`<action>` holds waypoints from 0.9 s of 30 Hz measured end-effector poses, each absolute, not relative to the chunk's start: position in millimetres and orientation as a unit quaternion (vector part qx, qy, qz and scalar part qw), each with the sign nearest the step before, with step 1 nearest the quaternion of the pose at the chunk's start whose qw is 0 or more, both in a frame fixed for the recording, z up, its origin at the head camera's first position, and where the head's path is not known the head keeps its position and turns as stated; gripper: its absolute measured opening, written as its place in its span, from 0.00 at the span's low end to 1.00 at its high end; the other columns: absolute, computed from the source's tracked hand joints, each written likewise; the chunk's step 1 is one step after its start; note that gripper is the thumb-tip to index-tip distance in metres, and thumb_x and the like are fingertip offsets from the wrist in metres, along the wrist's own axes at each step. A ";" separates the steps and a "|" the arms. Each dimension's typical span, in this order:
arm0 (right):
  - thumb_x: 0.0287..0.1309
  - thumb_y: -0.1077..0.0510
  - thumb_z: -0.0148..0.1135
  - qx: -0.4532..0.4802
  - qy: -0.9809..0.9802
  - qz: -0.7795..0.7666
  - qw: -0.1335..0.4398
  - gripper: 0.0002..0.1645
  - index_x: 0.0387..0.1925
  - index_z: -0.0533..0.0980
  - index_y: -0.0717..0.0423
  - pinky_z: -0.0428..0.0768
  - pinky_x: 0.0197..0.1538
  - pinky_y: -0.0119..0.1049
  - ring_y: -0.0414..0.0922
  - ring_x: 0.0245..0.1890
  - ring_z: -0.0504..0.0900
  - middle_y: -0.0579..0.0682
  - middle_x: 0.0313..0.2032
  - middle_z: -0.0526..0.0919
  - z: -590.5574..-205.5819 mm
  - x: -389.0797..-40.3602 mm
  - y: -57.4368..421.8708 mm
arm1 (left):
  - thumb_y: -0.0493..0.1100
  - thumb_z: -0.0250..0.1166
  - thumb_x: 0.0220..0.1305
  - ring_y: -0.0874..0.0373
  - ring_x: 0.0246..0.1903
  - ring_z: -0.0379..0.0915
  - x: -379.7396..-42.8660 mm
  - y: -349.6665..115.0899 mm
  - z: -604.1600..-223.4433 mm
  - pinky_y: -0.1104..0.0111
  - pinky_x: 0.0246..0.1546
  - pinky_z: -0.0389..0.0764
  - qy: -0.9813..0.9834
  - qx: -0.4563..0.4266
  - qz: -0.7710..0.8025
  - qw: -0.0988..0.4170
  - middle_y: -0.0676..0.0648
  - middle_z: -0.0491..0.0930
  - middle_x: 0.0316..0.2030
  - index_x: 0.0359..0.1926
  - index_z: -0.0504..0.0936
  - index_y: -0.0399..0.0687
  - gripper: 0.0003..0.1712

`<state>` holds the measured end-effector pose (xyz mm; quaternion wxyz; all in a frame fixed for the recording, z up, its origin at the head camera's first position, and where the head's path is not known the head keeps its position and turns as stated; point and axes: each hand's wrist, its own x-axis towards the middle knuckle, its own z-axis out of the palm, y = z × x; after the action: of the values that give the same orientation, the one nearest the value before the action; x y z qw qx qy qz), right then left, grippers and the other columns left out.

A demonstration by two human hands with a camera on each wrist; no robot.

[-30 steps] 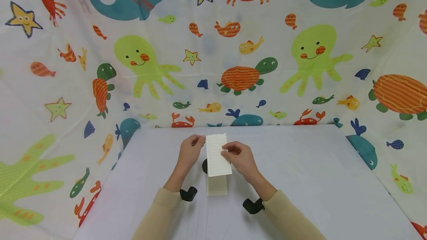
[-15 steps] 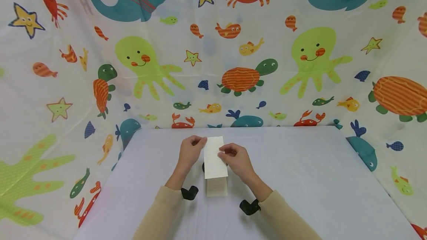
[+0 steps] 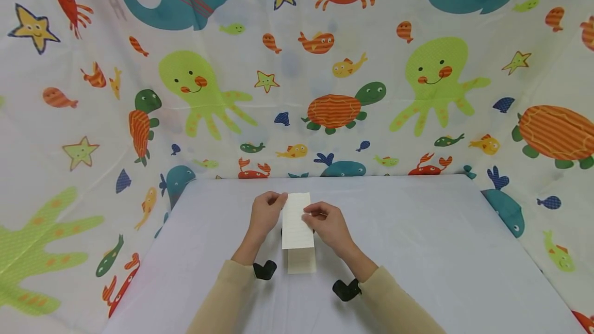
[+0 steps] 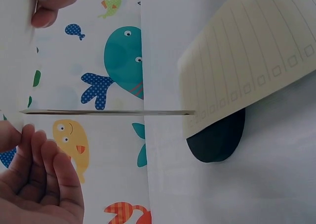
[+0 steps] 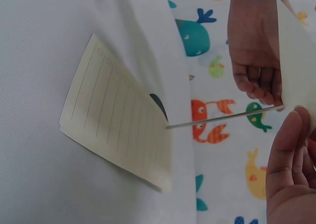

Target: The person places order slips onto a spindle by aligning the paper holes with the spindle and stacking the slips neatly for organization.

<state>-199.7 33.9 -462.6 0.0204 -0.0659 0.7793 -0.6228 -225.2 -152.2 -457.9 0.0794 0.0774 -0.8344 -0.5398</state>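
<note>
Both hands hold a cream lined sheet of notepaper (image 3: 297, 220) raised over the table. The left hand (image 3: 266, 216) pinches its far left edge; the right hand (image 3: 330, 226) pinches its right edge with thumb and forefinger. Below lies a second cream lined piece, a notepad (image 4: 247, 61), with small checkboxes along one side. A thin pale strip (image 4: 108, 112), seen edge-on, spans from this notepad to the raised notepaper. Whether it is a sheet or a stick I cannot tell; the head view hides it. A black rounded piece (image 4: 217, 140) sticks out from behind the notepad.
White cloth covers the table (image 3: 441, 241). Behind and beside it hangs a curtain (image 3: 297, 76) printed with sea animals. A small black device (image 3: 265, 270) sits at the left wrist, and another black device (image 3: 346, 289) at the right wrist.
The raised notepaper has shifted a little left and toward the person, and its tilt has straightened. The right hand has moved left with it. Less of the black piece shows.
</note>
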 end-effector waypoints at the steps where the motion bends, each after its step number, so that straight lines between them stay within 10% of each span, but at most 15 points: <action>1: 0.62 0.58 0.71 -0.067 0.779 -0.623 0.019 0.11 0.46 0.84 0.54 0.83 0.40 0.35 0.47 0.37 0.79 0.51 0.41 0.82 -462.1 -199.5 33.7 | 0.53 0.64 0.71 0.51 0.38 0.74 -225.6 -152.3 -458.0 0.65 0.38 0.77 -0.835 0.077 -0.540 0.080 0.45 0.81 0.36 0.45 0.85 0.43 0.17; 27: 0.62 0.58 0.70 -0.066 0.778 -0.624 0.028 0.11 0.46 0.83 0.56 0.84 0.37 0.36 0.46 0.31 0.80 0.52 0.37 0.80 -469.2 -198.1 33.9 | 0.51 0.64 0.72 0.52 0.36 0.73 -227.6 -150.9 -465.6 0.66 0.35 0.75 -0.840 0.070 -0.529 0.097 0.45 0.80 0.35 0.44 0.85 0.41 0.17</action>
<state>-198.1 33.9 -469.2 0.0279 -0.0664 0.7779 -0.6243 -227.6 -150.9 -465.6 0.0966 0.0695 -0.8400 -0.5293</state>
